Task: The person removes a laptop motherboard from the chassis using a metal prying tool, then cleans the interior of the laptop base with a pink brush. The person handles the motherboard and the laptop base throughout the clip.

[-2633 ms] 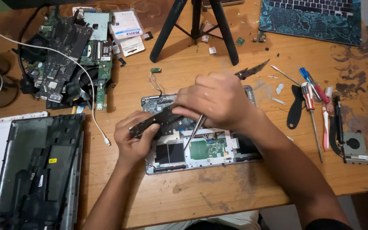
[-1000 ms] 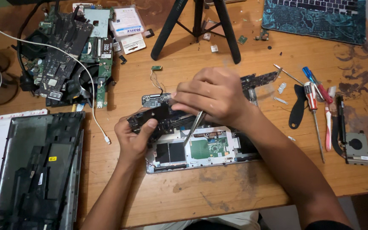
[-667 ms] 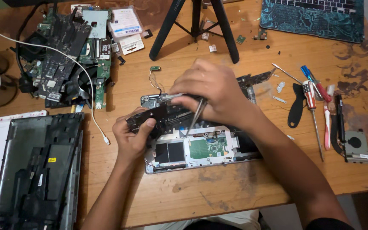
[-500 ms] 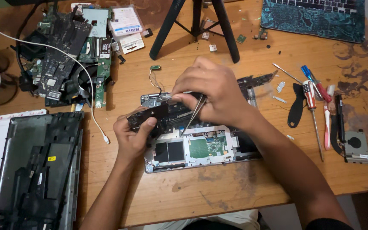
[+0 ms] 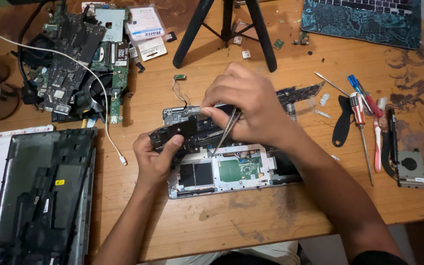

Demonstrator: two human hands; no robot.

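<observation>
An opened laptop base (image 5: 231, 172) lies on the wooden table (image 5: 251, 221), its green circuit board exposed. My left hand (image 5: 155, 157) grips the left end of a long black part (image 5: 177, 135) that is lifted off the base's upper half. My right hand (image 5: 244, 105) sits over the right side of that part and holds metal tweezers (image 5: 225, 132), whose tips point down and left at the base. The right hand hides where the black part ends.
A pile of circuit boards and a fan (image 5: 77, 64) lies at the far left, with a white cable (image 5: 99, 103) across it. A dismantled laptop shell (image 5: 35, 196) fills the near left. Screwdrivers (image 5: 361, 118), a small fan (image 5: 410, 167), tripod legs (image 5: 226, 29) and a patterned laptop (image 5: 359, 19) lie around.
My left hand has raised the black part a little higher off the base. My right hand has shifted up and left, bringing the tweezers closer to the part.
</observation>
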